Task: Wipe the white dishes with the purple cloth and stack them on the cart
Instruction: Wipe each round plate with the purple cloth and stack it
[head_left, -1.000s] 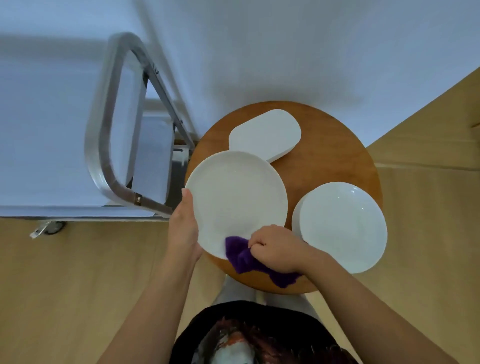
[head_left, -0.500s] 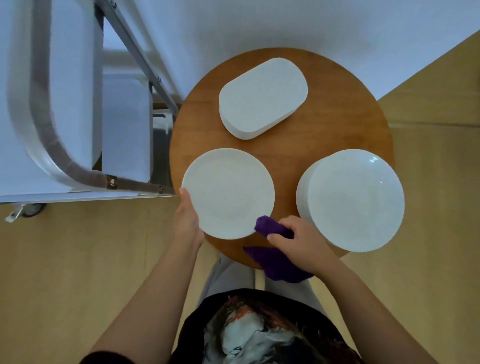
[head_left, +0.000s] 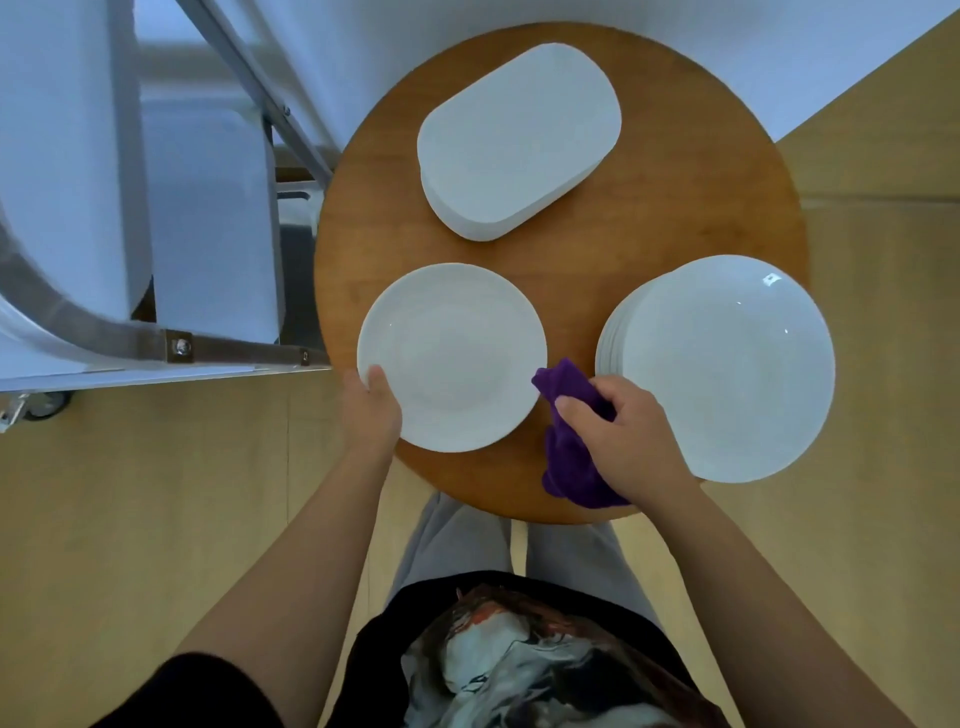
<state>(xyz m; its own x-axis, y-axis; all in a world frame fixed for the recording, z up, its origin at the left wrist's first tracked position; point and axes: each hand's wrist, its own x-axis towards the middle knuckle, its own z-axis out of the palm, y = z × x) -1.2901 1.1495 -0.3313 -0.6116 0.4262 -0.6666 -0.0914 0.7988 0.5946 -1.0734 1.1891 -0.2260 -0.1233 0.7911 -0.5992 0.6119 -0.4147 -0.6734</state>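
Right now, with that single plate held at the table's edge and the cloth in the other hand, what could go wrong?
1. The single plate hangs over the round table rim, and only the left hand grips it, so it might tip or slip.
2. The stack of round plates also overhangs the edge beside the right hand, so a nudge could topple it.
3. The purple cloth could snag that stack.

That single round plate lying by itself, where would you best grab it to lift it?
By its rim on the left, where the single round plate overhangs the wooden table. Fingers can slip beneath there, thumb on top, as the left hand does. Elsewhere it lies flat.
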